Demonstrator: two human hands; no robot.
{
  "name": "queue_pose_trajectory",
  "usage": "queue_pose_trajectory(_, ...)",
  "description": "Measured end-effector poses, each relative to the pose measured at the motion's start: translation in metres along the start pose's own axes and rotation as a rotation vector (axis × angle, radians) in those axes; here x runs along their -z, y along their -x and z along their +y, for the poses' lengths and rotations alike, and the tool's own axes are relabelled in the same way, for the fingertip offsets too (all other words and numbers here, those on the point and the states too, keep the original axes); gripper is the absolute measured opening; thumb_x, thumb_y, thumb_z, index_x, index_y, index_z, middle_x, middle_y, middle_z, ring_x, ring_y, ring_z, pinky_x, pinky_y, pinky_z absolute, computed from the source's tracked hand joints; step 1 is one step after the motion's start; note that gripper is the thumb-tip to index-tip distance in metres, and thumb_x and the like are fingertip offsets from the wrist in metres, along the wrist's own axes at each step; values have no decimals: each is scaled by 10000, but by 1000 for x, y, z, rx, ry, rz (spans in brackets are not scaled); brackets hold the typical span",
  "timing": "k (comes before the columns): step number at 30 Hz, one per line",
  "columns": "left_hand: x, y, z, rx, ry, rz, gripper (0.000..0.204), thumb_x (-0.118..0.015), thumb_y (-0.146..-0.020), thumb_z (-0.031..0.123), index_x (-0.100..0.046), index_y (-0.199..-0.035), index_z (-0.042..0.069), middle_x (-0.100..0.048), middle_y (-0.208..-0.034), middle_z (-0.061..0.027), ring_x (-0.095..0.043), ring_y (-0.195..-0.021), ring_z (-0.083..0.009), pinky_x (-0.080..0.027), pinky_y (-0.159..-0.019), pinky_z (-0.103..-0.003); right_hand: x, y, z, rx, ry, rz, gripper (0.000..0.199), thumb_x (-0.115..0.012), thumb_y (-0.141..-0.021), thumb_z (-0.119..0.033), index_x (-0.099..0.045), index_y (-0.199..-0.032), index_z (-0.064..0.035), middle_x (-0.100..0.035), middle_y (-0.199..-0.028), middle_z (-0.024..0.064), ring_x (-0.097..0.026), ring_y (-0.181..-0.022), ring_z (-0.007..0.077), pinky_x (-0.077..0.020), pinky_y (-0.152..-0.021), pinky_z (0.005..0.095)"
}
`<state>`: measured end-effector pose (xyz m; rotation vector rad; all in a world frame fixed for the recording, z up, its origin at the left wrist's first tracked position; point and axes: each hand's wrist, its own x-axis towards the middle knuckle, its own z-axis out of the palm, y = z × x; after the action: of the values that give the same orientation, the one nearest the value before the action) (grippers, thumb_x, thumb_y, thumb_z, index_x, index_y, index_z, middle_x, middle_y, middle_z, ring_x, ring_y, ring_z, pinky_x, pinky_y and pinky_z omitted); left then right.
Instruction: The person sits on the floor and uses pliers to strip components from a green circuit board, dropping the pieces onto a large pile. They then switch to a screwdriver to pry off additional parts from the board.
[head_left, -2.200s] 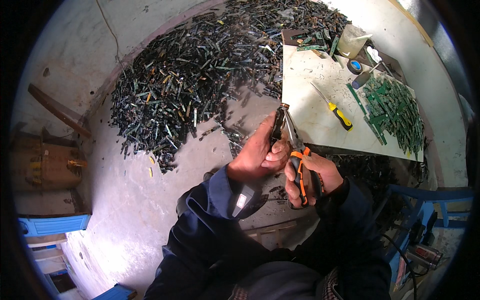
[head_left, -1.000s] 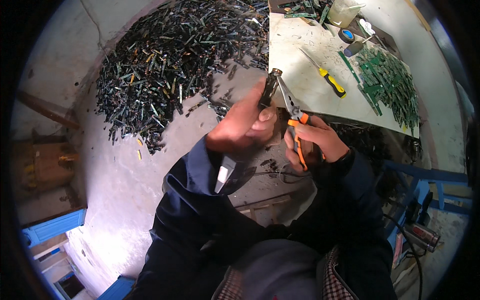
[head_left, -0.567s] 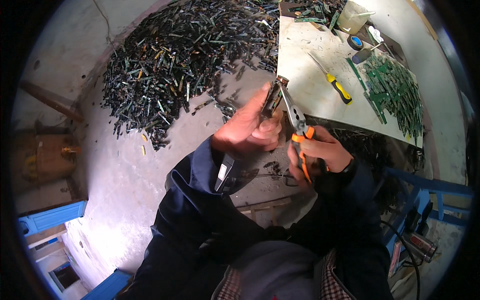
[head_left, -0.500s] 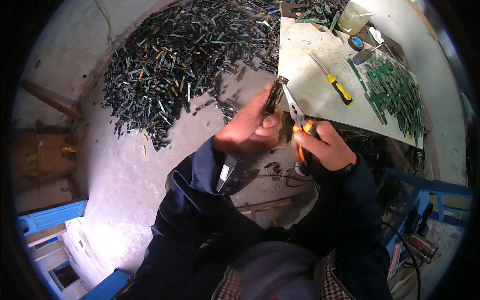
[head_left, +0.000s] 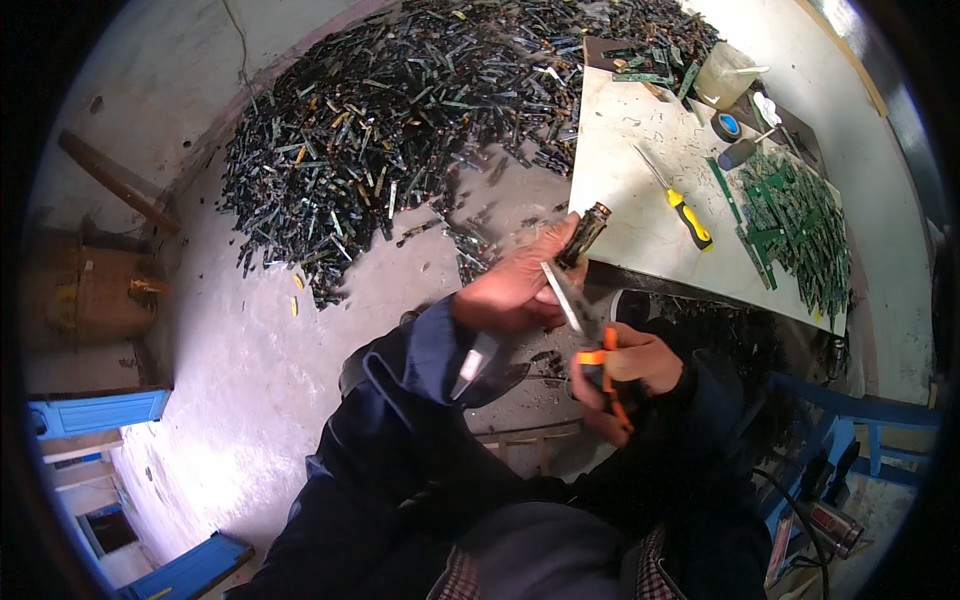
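Left hand [head_left: 515, 290] closed round a short dark cylindrical part [head_left: 583, 235], its end poking out up and to the right, over the near edge of the table [head_left: 640, 235]. Right hand [head_left: 630, 365] gripped shut on orange-handled pliers [head_left: 585, 325], nose pointing up-left to just beside the left-hand fingers. Part's long axis runs diagonally, roughly across the pliers' line. Yellow-handled screwdriver [head_left: 685, 212] on the table beyond. Heap of scrap strips [head_left: 400, 130] on the floor, well apart

My pliers [head_left: 597, 345] have orange grips, my sleeves [head_left: 420, 400] are navy, the screwdriver [head_left: 690, 220] has a yellow-and-black handle, the boards [head_left: 790, 215] are green, and the slab [head_left: 640, 200] is pale, speckled white.
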<state>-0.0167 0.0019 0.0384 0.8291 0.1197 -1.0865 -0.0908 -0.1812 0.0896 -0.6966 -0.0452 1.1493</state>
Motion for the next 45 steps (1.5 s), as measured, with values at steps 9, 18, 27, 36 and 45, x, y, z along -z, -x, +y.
queue_pose_trajectory(9, 14, -6, 2, -83, 184, -267, 587, -268, -950, 609, -421, -652, 128, -279, -470, 55, -225, -373, -78, -231, -422, -241, 27, -2, 0, 196, 253, 329, 306, -441, -962, -338, -549, -1003, -55, -650, -792, 158, -617, -625, 164, -455, -475, 245)
queue_pose_trajectory(18, 11, -7, 2, -115, 160, -188, 590, -252, -956, 600, -420, -661, 117, -274, -477, 49, -215, -367, -84, -211, -390, -242, 25, -5, -3, 172, 207, 302, 334, -427, -968, -358, -546, -1007, -48, -655, -828, 158, -645, -655, 205, -473, -473, 262)
queue_pose_trajectory(27, 6, -5, 0, -157, 32, -147, 603, -230, -962, 598, -432, -658, 118, -290, -463, 51, -218, -363, -74, -181, -367, -235, 27, -8, -2, 146, 185, 352, 333, -422, -967, -352, -560, -978, -49, -659, -784, 136, -657, -659, 209, -448, -457, 260)
queue_pose_trajectory(36, 5, -4, 0, -164, 9, -95, 610, -223, -963, 595, -422, -638, 119, -272, -455, 54, -203, -367, -78, -173, -363, -240, 29, -11, -3, 135, 178, 309, 332, -411, -972, -343, -566, -959, -50, -657, -775, 143, -643, -632, 211, -431, -454, 261)
queue_pose_trajectory(45, 1, -2, 1, -149, 6, -70, 615, -202, -971, 582, -418, -631, 117, -259, -451, 45, -193, -367, -87, -178, -353, -245, 25, -11, -5, 117, 214, 349, 334, -396, -978, -358, -554, -960, -64, -652, -772, 131, -633, -633, 191, -437, -463, 259)
